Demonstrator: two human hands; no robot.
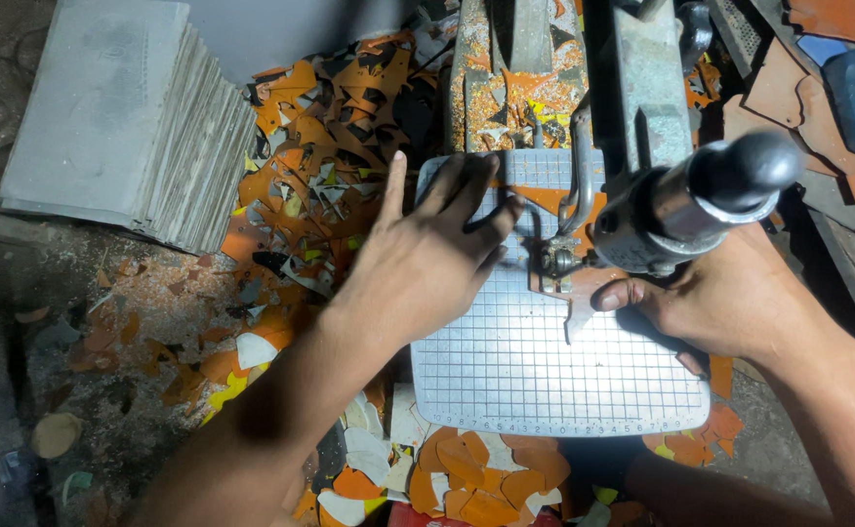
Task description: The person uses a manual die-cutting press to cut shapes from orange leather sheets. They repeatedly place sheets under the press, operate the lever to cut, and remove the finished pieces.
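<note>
At the centre of the frame, your hands flanked an orange sheet on the gridded saw table.

Your left hand lay flat, fingers spread, pressing the sheet from its left side, gripping nothing. Your right hand rested at the sheet's right under the machine's round black knob; whether it pinched the sheet, you could not tell. The sheet ran left to right beneath the blade, the left hand nearer it. A stack of grey boards sat upper left; orange scraps littered the bench.
</note>
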